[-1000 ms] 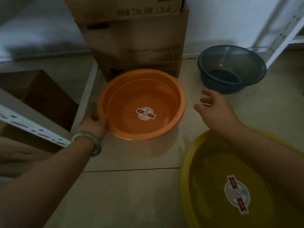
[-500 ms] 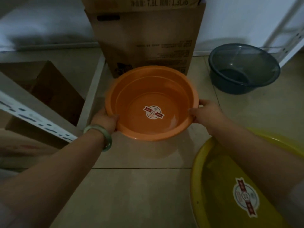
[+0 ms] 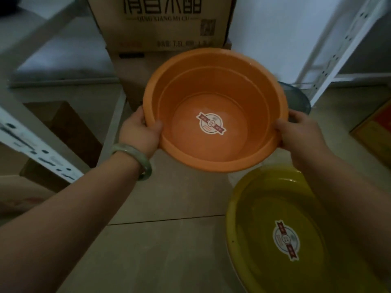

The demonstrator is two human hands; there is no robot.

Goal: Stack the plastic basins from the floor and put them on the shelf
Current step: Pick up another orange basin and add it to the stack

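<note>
An orange basin [image 3: 186, 85] with a round sticker inside is lifted off the floor, tilted toward me. My left hand [image 3: 138, 132] grips its left rim, thumb inside. My right hand [image 3: 296, 132] grips its right rim. A larger yellow basin [image 3: 249, 208] with the same kind of sticker lies on the floor at the lower right, partly under my right forearm. A dark grey basin [image 3: 298, 98] sits on the floor behind the orange one, mostly hidden by it.
Stacked cardboard boxes [image 3: 160, 24] stand against the wall straight ahead. A white metal shelf frame [image 3: 330, 60] rises at the right, another shelf rail [image 3: 31, 144] crosses the left with a brown box [image 3: 69, 132] under it. A box corner [image 3: 376, 132] shows at far right.
My right hand reached in and took the orange basin's right rim. Both hands then lifted the basin off the floor, up and to the right, covering most of the grey basin.
</note>
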